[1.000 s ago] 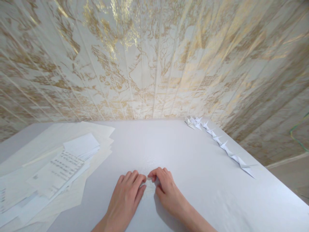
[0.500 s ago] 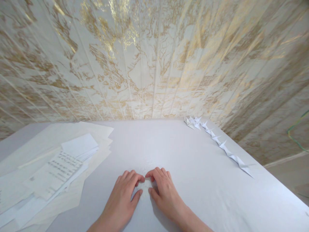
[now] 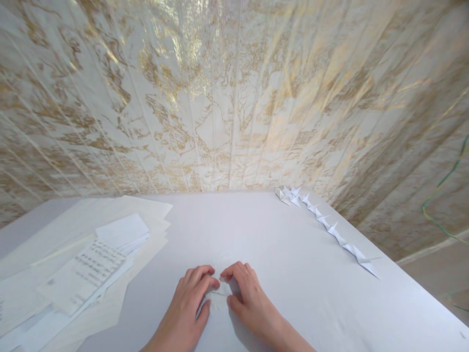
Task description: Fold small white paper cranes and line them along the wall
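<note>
A small piece of white folded paper (image 3: 218, 295) lies low on the table between my two hands, with a faint crease line across it. My left hand (image 3: 192, 300) has curled fingers, the index fingertip on the paper's upper part and the thumb near its left edge. From the other side, my right hand (image 3: 249, 300) holds the paper with the index fingertip at the top and the thumb at the right edge. The paper is pale against the white table, and the fingers partly cover it, so its exact shape is hard to make out.
Loose sheets of paper (image 3: 146, 222) spread over the table's left side, with smaller white slips (image 3: 122, 227) and a printed sheet (image 3: 86, 276) on top. Several folded paper pieces (image 3: 337, 234) with pointed tips line the right edge. A gold-patterned curtain (image 3: 220, 122) hangs behind the white table (image 3: 311, 293).
The camera view has tilted up slightly, so the table sits lower. My left index finger has moved onto the paper, and my left thumb has drawn slightly back, showing more of the paper.
</note>
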Tool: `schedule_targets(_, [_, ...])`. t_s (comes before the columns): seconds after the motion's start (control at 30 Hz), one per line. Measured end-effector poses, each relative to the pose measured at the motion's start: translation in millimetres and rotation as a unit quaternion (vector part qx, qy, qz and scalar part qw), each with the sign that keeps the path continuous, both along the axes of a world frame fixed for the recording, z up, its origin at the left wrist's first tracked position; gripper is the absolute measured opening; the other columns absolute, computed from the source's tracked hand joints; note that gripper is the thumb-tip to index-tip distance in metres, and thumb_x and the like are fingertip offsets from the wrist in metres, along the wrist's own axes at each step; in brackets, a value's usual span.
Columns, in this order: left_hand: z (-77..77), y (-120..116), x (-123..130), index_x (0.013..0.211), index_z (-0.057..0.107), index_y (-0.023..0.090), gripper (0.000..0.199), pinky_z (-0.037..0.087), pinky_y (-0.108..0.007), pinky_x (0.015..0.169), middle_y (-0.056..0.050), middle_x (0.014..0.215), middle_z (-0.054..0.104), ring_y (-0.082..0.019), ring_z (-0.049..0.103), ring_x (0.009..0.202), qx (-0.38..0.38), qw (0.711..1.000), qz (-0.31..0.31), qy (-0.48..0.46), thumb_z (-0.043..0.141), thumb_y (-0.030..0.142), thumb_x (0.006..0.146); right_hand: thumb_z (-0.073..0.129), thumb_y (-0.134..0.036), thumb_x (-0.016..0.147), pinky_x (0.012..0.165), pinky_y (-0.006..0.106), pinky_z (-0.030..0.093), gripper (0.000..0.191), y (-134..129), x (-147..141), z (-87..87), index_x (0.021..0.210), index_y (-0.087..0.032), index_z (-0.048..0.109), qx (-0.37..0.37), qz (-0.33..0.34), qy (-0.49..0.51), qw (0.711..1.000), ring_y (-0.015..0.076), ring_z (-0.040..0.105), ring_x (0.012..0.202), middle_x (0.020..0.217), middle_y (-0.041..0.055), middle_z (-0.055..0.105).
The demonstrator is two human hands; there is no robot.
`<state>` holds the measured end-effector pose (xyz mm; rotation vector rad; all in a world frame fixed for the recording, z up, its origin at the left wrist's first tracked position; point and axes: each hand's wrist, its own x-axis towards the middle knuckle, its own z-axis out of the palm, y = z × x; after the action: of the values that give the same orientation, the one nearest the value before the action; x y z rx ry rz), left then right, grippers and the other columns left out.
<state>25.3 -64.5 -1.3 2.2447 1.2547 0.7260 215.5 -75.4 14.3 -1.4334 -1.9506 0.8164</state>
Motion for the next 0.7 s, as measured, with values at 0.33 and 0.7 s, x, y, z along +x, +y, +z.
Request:
schedule_targets(0.33, [3.1, -3, 2, 0.103, 0.052, 0.027, 0.048, 0.048, -0.040, 0.093, -0.003, 0.105, 0.059, -0.023, 0.053, 0.103, -0.023, 0.997, -0.032, -0.073, 0.041, -0.006, 0.070, 0.077, -0.005, 0.064, 0.099, 0.045, 0.038, 0.045, -2, -11, -0.2, 0.103, -0.018, 0.058, 0.035, -0.040, -0.022, 0.998, 0.0307, 0.046, 0.117, 0.125, 0.0123, 0.055])
schedule_targets(0.7, [4.8, -10, 1, 0.118, 0.048, 0.030, 0.046, 0.044, -0.035, 0.100, -0.004, 0.121, 0.052, -0.019, 0.051, 0.117, 0.070, 0.987, 0.008, -0.142, 0.040, 0.000, 0.084, 0.053, 0.009, 0.049, 0.065, 0.031, 0.036, 0.044, 3, -10, -11.1, 0.078, -0.023, 0.043, 0.269, 0.012, -0.095, 0.958, 0.0198, 0.049, 0.072, 0.075, -0.0014, 0.058])
